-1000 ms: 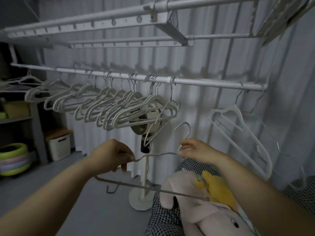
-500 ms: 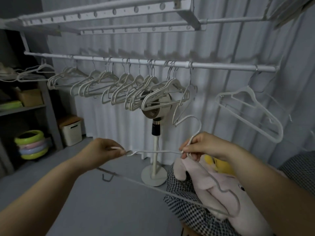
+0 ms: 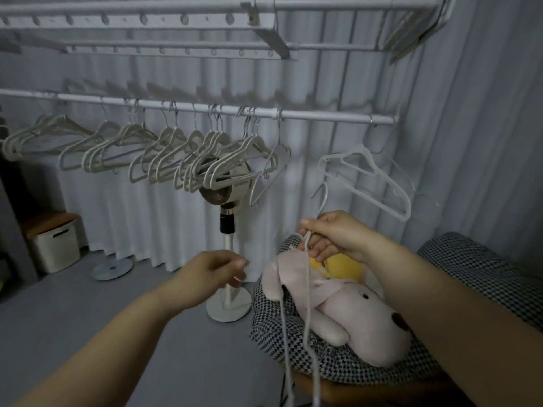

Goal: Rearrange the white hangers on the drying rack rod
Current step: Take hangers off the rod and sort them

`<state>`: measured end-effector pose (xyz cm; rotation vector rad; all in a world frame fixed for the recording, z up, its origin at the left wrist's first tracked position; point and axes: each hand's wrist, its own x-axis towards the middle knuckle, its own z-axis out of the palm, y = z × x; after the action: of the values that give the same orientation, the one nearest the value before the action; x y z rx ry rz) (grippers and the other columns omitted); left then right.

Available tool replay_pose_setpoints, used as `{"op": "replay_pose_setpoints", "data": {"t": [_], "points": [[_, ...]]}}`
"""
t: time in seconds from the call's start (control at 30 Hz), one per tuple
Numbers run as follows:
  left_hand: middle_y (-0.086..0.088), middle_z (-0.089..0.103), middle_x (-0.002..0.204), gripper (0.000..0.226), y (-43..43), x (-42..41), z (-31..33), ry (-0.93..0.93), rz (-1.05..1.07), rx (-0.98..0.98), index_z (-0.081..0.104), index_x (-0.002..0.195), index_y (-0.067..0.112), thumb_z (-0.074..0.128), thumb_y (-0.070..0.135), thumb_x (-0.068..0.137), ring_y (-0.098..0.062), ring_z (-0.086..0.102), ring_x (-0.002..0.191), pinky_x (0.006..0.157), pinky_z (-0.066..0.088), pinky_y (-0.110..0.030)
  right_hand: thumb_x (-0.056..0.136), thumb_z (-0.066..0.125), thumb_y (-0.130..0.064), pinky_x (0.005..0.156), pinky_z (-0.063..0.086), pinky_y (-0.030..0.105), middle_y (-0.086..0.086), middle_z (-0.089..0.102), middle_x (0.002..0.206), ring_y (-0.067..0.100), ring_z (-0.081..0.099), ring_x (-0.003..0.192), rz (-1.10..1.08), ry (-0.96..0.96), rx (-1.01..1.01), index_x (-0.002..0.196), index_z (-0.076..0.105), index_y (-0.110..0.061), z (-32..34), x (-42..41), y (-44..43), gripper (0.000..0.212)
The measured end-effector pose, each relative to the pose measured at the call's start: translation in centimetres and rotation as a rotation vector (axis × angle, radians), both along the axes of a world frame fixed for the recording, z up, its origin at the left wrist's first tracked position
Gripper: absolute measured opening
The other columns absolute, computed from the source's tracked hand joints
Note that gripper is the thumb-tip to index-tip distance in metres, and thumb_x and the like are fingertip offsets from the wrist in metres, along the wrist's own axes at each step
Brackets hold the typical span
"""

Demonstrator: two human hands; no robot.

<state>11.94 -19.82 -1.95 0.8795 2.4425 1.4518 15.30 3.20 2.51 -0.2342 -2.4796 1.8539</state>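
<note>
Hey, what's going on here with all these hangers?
A person is sorting hangers on a drying rack. Their right hand grips one white hanger by its neck, hook up, its body dangling well below the rod. The left hand is beside it, holding nothing. A bunch of hangers hangs along the rod's left and middle, and a lone hanger hangs near its right end.
</note>
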Motion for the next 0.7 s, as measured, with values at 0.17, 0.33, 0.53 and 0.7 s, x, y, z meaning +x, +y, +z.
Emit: {"op": "replay_pose_setpoints", "data": {"t": [0.17, 0.33, 0.53, 0.7], "points": [[0.001, 0.068, 0.08, 0.014, 4.3, 0.8, 1.9, -0.184, -0.178, 0.016, 0.053, 0.091, 0.03, 0.046, 0.041, 0.088, -0.005, 0.064, 0.052, 0.047, 0.052, -0.019, 0.09, 0.054, -0.018, 0.034, 0.045, 0.018, 0.014, 0.058, 0.065, 0.01, 0.061, 0.037, -0.119, 0.086, 0.016, 0.079, 0.054, -0.001, 0.0, -1.1, 0.0, 0.021], [0.003, 0.063, 0.056, 0.019, 8.5, -0.8, 1.4, -0.009, -0.17, -0.145, 0.043, 0.098, 0.027, 0.057, 0.021, 0.086, -0.001, 0.046, 0.028, 0.034, 0.037, -0.012, 0.09, 0.055, -0.019, 0.033, 0.045, 0.017, 0.014, 0.057, 0.064, 0.007, 0.059, 0.035, -0.149, 0.119, 0.09, 0.07, 0.052, -0.007, 0.1, -3.9, 1.6, 0.024], [0.01, 0.051, 0.027, 0.026, 12.3, -5.8, 1.9, 0.015, -0.014, -0.075, 0.054, 0.114, 0.014, 0.043, 0.012, 0.09, -0.003, 0.042, 0.022, 0.029, 0.03, -0.011, 0.091, 0.052, -0.025, 0.044, 0.048, 0.02, 0.005, 0.062, 0.069, 0.013, 0.062, 0.051, -0.117, 0.089, 0.277, 0.096, 0.055, -0.005, 1.3, -8.7, 5.9, 0.021], [0.008, 0.051, 0.028, 0.03, 16.4, -10.2, 3.0, 0.016, 0.058, 0.002, 0.053, 0.119, 0.014, 0.044, 0.017, 0.091, -0.005, 0.039, 0.024, 0.034, 0.034, -0.018, 0.088, 0.055, -0.027, 0.087, 0.036, 0.025, 0.01, 0.058, 0.121, 0.024, 0.048, 0.115, -0.368, 0.309, 0.806, 0.118, 0.055, -0.01, 3.4, -11.9, 12.4, 0.034]]}}
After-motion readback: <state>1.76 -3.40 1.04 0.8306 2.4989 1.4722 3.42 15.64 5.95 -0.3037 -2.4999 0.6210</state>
